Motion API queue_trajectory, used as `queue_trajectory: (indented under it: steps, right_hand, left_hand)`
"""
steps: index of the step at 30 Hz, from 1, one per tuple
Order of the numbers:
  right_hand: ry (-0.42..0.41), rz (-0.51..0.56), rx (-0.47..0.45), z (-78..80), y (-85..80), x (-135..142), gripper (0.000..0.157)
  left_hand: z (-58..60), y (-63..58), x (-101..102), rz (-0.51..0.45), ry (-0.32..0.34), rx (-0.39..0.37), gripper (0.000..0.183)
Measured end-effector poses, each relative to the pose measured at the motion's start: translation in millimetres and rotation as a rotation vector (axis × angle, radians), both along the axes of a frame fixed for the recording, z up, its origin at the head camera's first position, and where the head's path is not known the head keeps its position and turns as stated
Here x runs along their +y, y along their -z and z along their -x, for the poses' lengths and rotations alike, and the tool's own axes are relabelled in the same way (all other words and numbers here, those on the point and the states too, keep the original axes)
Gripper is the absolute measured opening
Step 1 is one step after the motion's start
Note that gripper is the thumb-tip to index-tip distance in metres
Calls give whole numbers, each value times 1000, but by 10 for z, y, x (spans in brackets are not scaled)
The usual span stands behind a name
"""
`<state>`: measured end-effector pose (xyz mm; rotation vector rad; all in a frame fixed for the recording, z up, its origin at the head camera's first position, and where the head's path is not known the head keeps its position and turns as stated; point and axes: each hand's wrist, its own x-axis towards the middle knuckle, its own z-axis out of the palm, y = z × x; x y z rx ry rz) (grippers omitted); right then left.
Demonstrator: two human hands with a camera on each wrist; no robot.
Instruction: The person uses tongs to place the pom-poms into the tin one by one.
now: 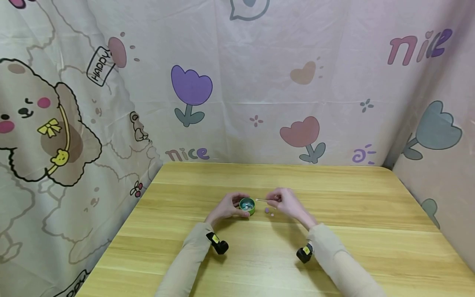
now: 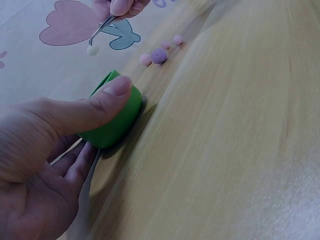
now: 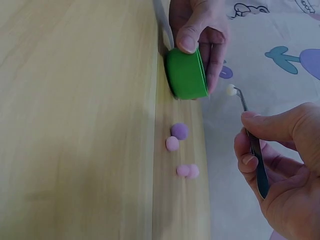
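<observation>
My left hand holds a small round green cup, thumb on its near side and fingers around the far side. The cup stands on the table, and some light and bluish bits show inside it in the head view. In my right hand I pinch metal tweezers with a bent tip, between thumb and fingers. A small white ball is caught in the tweezer tips, raised just beside the cup's rim.
To the right of the cup, a purple ball and several pink balls lie on the wooden table. Behind the table hangs a printed cloth, with more cloth at both sides.
</observation>
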<state>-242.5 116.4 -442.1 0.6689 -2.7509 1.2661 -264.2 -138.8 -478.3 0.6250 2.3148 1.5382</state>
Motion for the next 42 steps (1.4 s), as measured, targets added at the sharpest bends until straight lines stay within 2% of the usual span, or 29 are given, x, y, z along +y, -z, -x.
queue_trajectory:
  steps: [5, 18, 31, 42]
  right_hand:
    - [-18, 2, -22, 15, 14, -47, 10]
    - [-65, 23, -42, 47, 28, -145, 11]
    - [-63, 84, -197, 49, 46, -201, 14]
    - [-56, 78, -193, 56, 50, -218, 15]
  left_hand:
    - [5, -3, -4, -16, -4, -18, 62]
    - [8, -3, 4, -17, 9, -1, 61]
    - [4, -2, 3, -12, 4, -8, 62]
    - [-2, -9, 8, -12, 5, 0, 62]
